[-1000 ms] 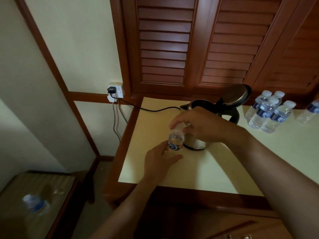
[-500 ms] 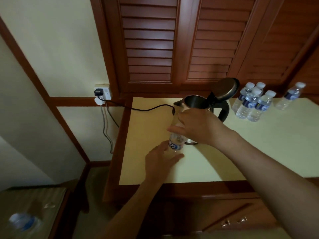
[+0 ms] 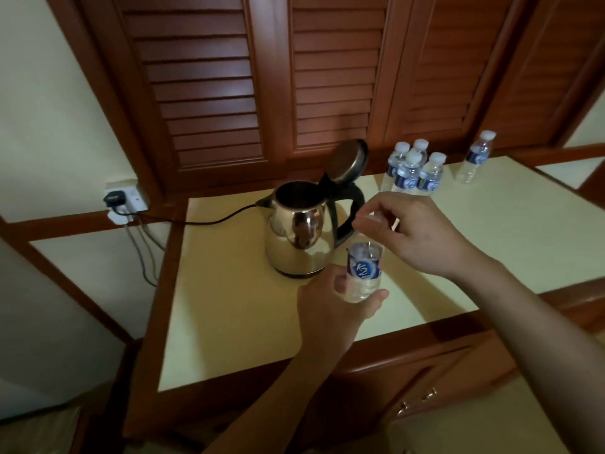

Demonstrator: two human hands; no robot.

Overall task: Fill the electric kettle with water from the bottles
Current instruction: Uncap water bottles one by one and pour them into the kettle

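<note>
- One kettle (image 3: 299, 234), shiny metal, sits toward the back left of the cream surface (image 3: 229, 306). Its lid (image 3: 348, 160) is flipped up, so the mouth is wide open, and the black handle points right.
- One black cord (image 3: 209, 221) runs from the kettle off the left edge to one black plug (image 3: 114, 198) in the wall socket (image 3: 131, 194).
- Bottle count: six total.
- Pack of four (image 3: 413, 173) is bunched tight at the back, just right of the kettle. All have white caps on and blue labels.
- One lone bottle (image 3: 476, 158) stands further right, apart from the pack, also capped.
- Number six is the bottle (image 3: 364, 268) I'm holding. It's upright, just in front and to the right of the kettle, close to the handle. I can't tell if its base touches the surface.
- My left grip (image 3: 330, 309) is wrapped round the lower part of that bottle, thumb across the front near the bottom.
- My right grip (image 3: 415, 231) hangs just above the bottle's neck. Thumb and fingertips are pinched on one small pale thing that looks like the cap (image 3: 371, 218), though it's a bit blurry. The neck below looks uncapped.
- Behind everything are louvred wooden doors (image 3: 203, 93). There are two brass drawer pulls (image 3: 416, 399) on the front below the surface.
</note>
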